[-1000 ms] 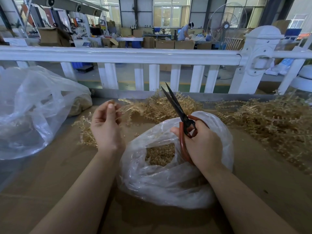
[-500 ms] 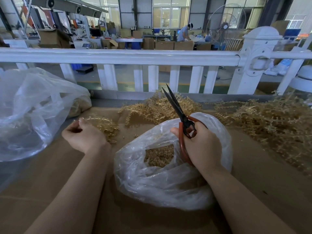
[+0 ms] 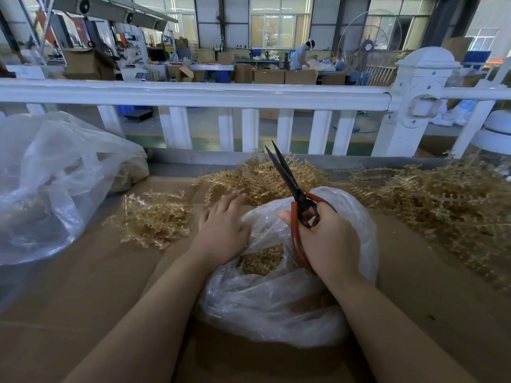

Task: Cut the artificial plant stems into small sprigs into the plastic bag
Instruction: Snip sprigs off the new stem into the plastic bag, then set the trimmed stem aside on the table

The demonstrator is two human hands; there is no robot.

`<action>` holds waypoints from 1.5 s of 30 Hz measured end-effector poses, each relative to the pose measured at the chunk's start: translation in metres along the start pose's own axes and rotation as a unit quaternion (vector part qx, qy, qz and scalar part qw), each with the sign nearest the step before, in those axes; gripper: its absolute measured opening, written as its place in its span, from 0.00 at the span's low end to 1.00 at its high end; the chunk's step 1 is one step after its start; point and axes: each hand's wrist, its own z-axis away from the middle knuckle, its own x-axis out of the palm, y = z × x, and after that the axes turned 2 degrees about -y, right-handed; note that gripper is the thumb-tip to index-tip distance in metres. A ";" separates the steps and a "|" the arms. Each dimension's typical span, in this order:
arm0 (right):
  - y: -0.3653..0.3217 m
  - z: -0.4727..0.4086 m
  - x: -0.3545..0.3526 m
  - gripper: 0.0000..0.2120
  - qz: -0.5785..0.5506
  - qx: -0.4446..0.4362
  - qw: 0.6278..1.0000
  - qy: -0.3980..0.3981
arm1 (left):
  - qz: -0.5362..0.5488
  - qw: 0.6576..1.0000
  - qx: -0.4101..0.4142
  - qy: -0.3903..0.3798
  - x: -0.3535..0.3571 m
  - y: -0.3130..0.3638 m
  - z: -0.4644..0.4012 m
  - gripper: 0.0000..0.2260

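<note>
Sprigs already sit in your plastic bag, but stems heaped from 10 to 2 o'clock remain uncut; your right hand grips scissors, your left hand reaches flat-fingered, holding nothing.

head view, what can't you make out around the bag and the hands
- Right hand: fingers in the scissors loops, hidden by its back.
- Left hand: fingertips blurred; contact with the stems unclear.
- Plastic bag: fill depth hidden by crumpled film.
- Large bag: cut off at left edge.
</note>
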 end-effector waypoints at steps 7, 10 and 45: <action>-0.003 0.000 -0.001 0.25 -0.010 0.005 1.000 -0.004 | -0.064 0.987 -0.090 -0.114 0.001 -0.003 -0.011 0.42; -0.004 0.001 -0.001 0.25 -0.013 0.011 1.000 -0.008 | -0.045 0.985 -0.121 -0.115 -0.002 0.002 -0.012 0.41; -0.012 -0.006 -0.006 0.19 -0.214 0.072 0.969 -0.101 | 0.106 0.870 0.280 0.392 -0.020 0.051 0.008 0.06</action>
